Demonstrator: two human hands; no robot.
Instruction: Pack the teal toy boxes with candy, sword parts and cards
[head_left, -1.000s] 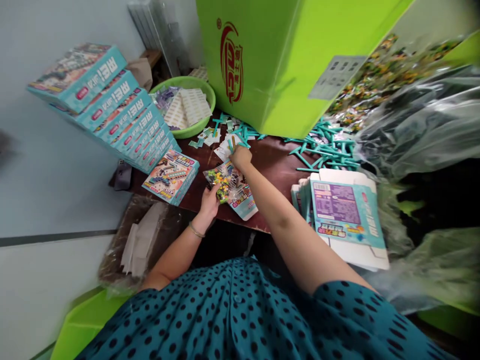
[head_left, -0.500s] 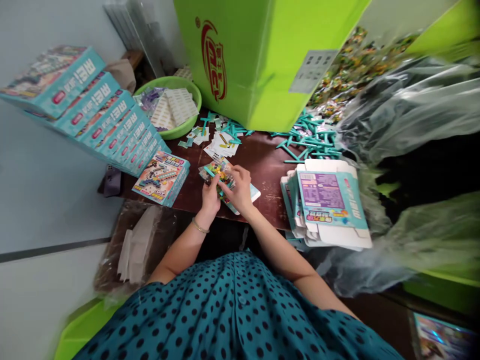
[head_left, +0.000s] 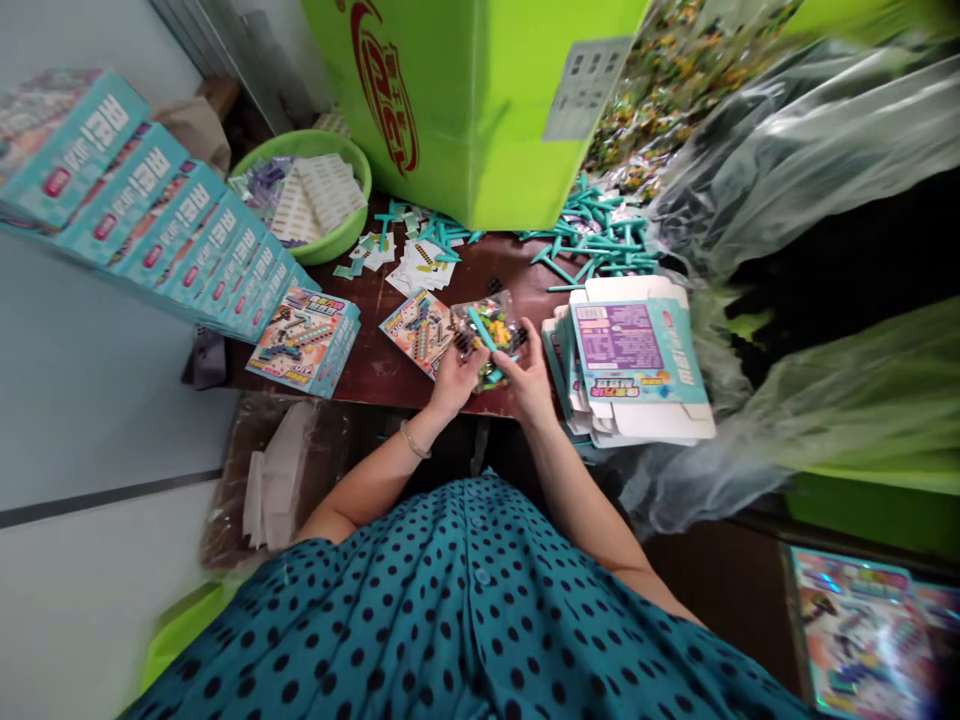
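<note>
Between my two hands is a clear plastic bag of small toy bricks (head_left: 501, 322), yellow, green and black, held above the table's front edge. A teal stick (head_left: 480, 328) lies slantwise across the bag, and a second teal piece shows near my thumbs. My left hand (head_left: 457, 385) is closed on the bag's lower left side. My right hand (head_left: 531, 385) grips its right side, thumb on the front. The fingers behind the bag are partly hidden. Just left of the bag, a flat printed box (head_left: 414, 328) lies on the table, its lower corner near my left hand.
Flat unfolded cartons (head_left: 630, 350) are stacked at right. Teal sticks (head_left: 600, 235) lie behind them, below a large green box (head_left: 517, 120). Printed boxes (head_left: 172, 210) lean in a tall stack at left. A green basin (head_left: 352, 225) and loose paper cards (head_left: 424, 268) are farther back.
Both hands have moved right with the brick bag, off the printed box, which now lies uncovered to the left. The hands are farther apart on the bag. The whole view has shifted somewhat.
</note>
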